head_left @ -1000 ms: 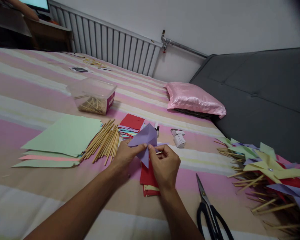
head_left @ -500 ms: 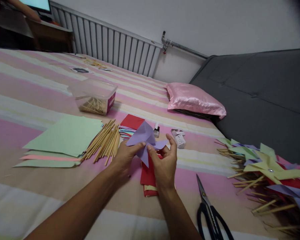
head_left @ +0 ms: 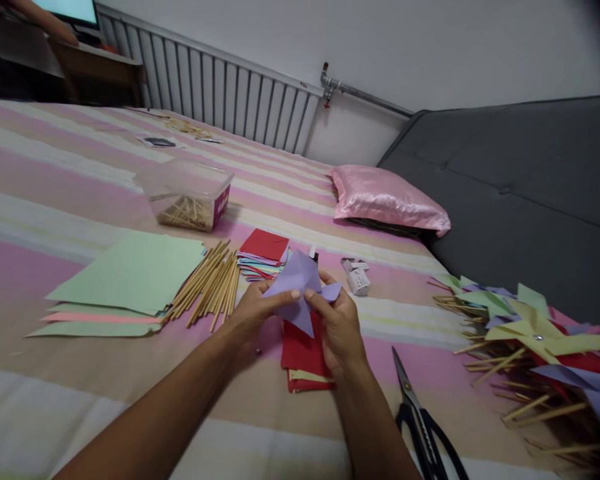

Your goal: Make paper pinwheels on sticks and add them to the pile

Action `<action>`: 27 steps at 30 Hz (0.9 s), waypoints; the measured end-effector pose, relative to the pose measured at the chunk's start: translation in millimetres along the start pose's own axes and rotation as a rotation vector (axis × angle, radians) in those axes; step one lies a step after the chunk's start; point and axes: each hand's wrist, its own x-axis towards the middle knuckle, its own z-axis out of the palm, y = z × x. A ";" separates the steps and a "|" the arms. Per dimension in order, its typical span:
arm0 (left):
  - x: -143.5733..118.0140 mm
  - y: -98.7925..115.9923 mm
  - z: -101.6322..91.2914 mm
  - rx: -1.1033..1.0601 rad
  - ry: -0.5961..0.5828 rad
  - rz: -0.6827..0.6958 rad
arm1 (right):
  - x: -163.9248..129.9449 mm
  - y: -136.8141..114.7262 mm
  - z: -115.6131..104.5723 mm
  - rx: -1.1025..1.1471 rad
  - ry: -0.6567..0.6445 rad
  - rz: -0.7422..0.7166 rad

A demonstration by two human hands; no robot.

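both grips (head_left: 253, 315) (head_left: 341, 325) pinch purple paper (head_left: 300, 283); wooden sticks (head_left: 207, 283) left, scissors (head_left: 420, 427) right, red sheets (head_left: 305, 353) beneath

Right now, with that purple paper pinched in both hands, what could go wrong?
The purple paper is held only by the fingertips of the left hand and right hand, so a folded flap might spring loose. The black scissors lie near the right forearm, blades pointing up the bed; an elbow could brush them. The wooden sticks beside the left hand might roll if nudged.
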 end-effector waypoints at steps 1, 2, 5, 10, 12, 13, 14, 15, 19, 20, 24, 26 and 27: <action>-1.2 2.1 -0.8 0.000 -0.021 -0.024 | 1.2 -2.0 -2.9 0.010 -0.026 0.042; -2.1 4.0 -1.8 -0.003 -0.033 -0.045 | 2.0 -3.7 -5.4 0.011 -0.048 0.079; -2.4 8.4 -5.6 0.012 -0.044 -0.099 | 2.3 -7.3 -9.4 -0.019 -0.083 0.155; 3.8 6.6 -13.6 0.211 -0.035 -0.095 | 0.9 -8.3 -8.3 -0.065 -0.092 0.193; 6.0 4.0 -15.9 0.274 -0.020 -0.066 | 1.1 -7.8 -8.5 -0.081 -0.098 0.184; 6.7 2.8 -16.8 0.293 -0.011 -0.057 | 1.2 -7.6 -8.7 -0.091 -0.101 0.182; 7.2 1.8 -17.6 0.304 -0.004 -0.052 | 1.3 -7.7 -9.0 -0.103 -0.100 0.181; 7.6 1.0 -18.3 0.309 -0.002 -0.052 | 1.3 -7.9 -9.3 -0.117 -0.096 0.180; 9.4 0.0 -21.6 0.323 -0.010 -0.055 | 0.7 -11.0 -8.6 -0.175 -0.070 0.173; 10.0 0.0 -22.3 0.332 -0.008 -0.056 | 0.4 -11.9 -8.0 -0.186 -0.067 0.169; 11.0 -1.4 -22.4 0.335 0.021 -0.057 | -0.8 -12.1 -5.9 -0.205 -0.057 0.144; 10.3 -2.8 -20.0 0.279 0.031 -0.050 | -0.8 -10.5 -5.6 -0.186 -0.073 0.127; 9.8 -3.4 -18.5 0.242 0.036 -0.046 | -0.6 -9.6 -5.8 -0.177 -0.089 0.115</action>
